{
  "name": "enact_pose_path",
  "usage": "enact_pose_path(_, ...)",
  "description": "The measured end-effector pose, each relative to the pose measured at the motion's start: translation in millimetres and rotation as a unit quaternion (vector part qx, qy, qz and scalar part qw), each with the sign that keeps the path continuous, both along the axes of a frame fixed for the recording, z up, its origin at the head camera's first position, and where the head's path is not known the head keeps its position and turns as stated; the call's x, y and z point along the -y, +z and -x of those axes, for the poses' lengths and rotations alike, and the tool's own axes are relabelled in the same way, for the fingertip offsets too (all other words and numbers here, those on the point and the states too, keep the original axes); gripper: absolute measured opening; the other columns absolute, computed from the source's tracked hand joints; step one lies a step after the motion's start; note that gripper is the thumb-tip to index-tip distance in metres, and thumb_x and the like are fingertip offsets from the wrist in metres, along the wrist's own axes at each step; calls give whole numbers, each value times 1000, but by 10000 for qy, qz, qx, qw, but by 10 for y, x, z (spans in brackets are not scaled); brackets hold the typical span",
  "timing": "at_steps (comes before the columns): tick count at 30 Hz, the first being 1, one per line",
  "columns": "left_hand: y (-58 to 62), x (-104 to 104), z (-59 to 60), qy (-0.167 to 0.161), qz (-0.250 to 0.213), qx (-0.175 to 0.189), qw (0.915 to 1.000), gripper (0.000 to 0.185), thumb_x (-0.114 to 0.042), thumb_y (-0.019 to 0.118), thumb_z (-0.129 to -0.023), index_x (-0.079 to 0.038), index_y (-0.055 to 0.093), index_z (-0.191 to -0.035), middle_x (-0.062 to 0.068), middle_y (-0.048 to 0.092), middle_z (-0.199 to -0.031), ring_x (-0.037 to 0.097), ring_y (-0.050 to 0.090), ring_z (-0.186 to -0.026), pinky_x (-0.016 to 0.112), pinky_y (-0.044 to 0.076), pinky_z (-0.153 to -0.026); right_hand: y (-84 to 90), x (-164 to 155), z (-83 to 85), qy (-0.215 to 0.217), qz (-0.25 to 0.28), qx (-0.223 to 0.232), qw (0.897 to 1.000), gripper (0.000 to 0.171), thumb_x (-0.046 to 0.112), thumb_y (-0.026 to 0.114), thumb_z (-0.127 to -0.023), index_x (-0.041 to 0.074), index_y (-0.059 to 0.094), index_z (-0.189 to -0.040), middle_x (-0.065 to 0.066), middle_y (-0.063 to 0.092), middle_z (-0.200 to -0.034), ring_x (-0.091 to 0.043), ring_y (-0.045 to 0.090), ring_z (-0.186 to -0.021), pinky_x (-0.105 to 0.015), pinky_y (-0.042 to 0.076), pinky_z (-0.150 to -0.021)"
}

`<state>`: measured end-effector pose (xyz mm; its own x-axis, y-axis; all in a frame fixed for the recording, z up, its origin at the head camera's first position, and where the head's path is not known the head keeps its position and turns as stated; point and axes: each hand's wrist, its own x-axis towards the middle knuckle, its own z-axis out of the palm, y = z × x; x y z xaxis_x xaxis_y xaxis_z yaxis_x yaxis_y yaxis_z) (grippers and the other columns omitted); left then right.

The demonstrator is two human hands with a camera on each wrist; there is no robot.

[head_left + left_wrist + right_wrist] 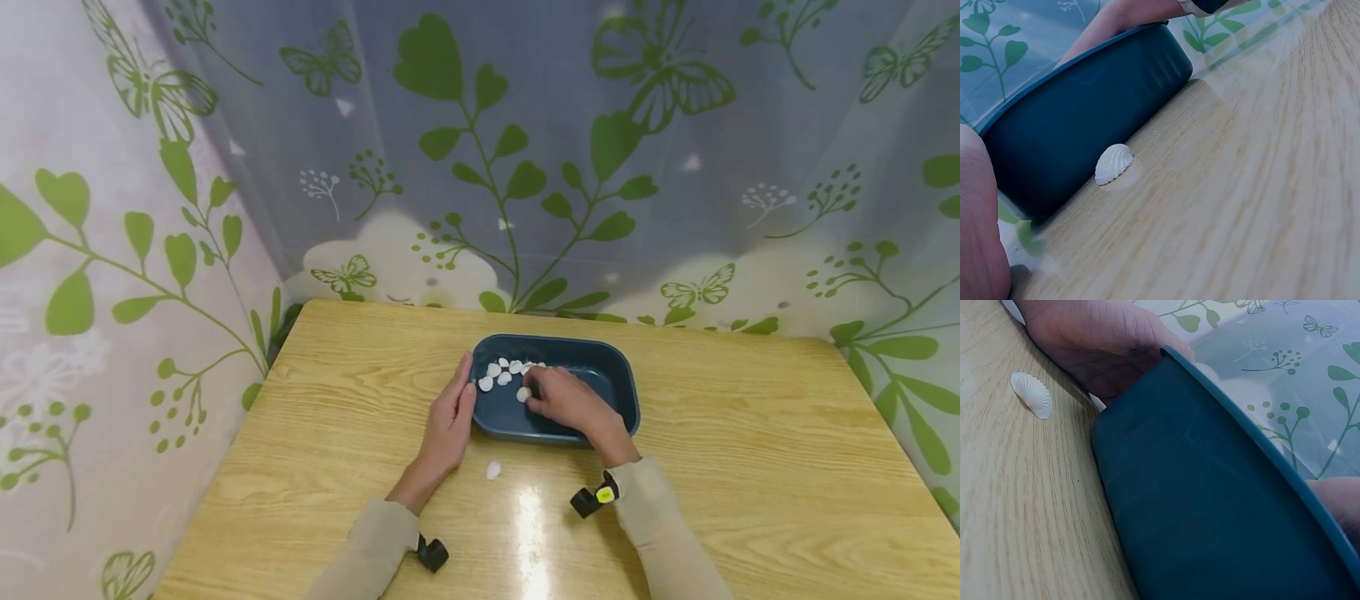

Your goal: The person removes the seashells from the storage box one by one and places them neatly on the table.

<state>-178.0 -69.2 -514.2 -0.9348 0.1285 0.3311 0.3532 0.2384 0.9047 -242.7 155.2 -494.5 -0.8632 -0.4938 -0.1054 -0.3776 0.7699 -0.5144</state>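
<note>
I see a dark blue tub (600, 367) on the wooden table (750, 467), set toward the far edge, roughly midway between the left and right edges. Inside it, along the far-left part of the floor, lies a cluster of small white shells (504, 372).

My left hand (450, 421) lies flat against the tub's left end, fingers straight and pressed to the outer wall, gripping nothing. The right wrist view confirms this: palm and fingers rest against the tub's end just below the rim.

My right hand (562, 398) reaches over the tub's near wall into the basin, fingers bent down among the shells. One shell (523, 394) sits right at the fingertips; I cannot tell whether the fingers pinch it or only touch it.

A single ribbed white shell (492, 470) lies on the table outside the tub, just off its near-left corner, between my two wrists. The left wrist view shows it close to the tub's wall, domed side up; contact with the wall is not certain.

A leaf-and-butterfly printed curtain (480, 167) encloses the table on the far and left sides. Each wrist carries a small black camera unit (592, 498).
</note>
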Motion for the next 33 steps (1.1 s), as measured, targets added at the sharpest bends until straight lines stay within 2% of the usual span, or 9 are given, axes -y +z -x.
enact_pose_path(8,4,-4,8,3,5,3,10000,49,-10,40,-114,5,32,-160,10,31,-167,31,29,-156,26,22,-126,1,0,7,-20,-5,71,10000,17,15,71,-99,6,68,-113,1,54,-73,-15,49,-64,-28,40,-57)
enact_pose_path(15,1,-10,6,6,-13,11,10000,49,-10,40,-114,5,32,-160,11,32,-167,32,29,-156,26,22,-125,14,-18,-12,-41,-125,125,9998,29,18,72,-99,4,63,-123,0,56,-76,-15,50,-66,-28,42,-58)
enact_pose_path(21,-15,1,7,-8,-48,15,10000,49,-10,40,-114,5,32,-160,11,31,-167,30,28,-156,26,22,-126,30,-22,-15,127,-28,78,9999,22,18,71,-99,5,64,-116,1,55,-76,-14,49,-66,-27,41,-59)
enact_pose_path(29,-30,6,17,-44,-60,40,10000,49,-11,39,-115,4,32,-160,13,31,-168,29,27,-156,31,22,-126,13,-25,-7,217,30,116,9997,21,17,70,-100,5,62,-116,1,54,-77,-13,48,-66,-26,40,-60)
enact_pose_path(33,-22,6,13,-53,-37,43,10000,49,-11,39,-114,5,31,-160,13,30,-168,29,27,-156,29,22,-126,3,-35,-10,275,69,91,9996,20,16,70,-100,5,62,-115,1,54,-76,-12,48,-65,-26,40,-59)
